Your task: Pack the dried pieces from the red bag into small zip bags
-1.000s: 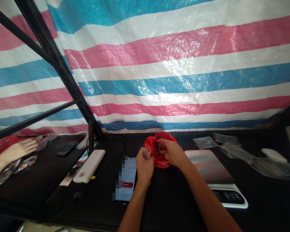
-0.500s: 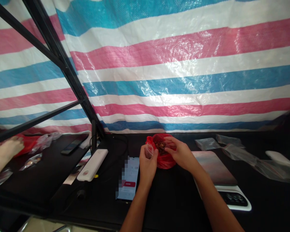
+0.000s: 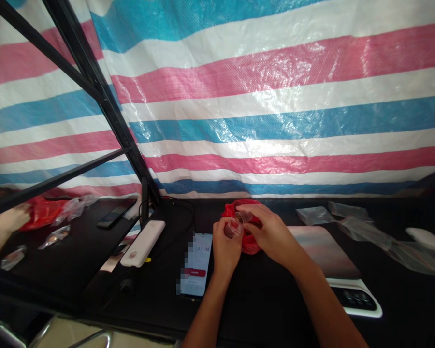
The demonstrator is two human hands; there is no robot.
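Observation:
A small clear plastic bag is pinched in my left hand, its mouth held open. My right hand closes on a small see-through container, tilted against the mouth of that bag. Something brownish shows inside the container, too small to name. Just behind and beneath both hands sits a red plastic bag on the black table. My fingers hide most of its opening.
Left of my arms lie a lit phone and a white power bank. At right are a flat box and several clear bags. Another person's hand works beyond the black frame. A striped sheet hangs behind.
My right hand has come out of the red bag's brown contents and moved left to the small clear bag. The left hand has shifted slightly right, nearer to it.

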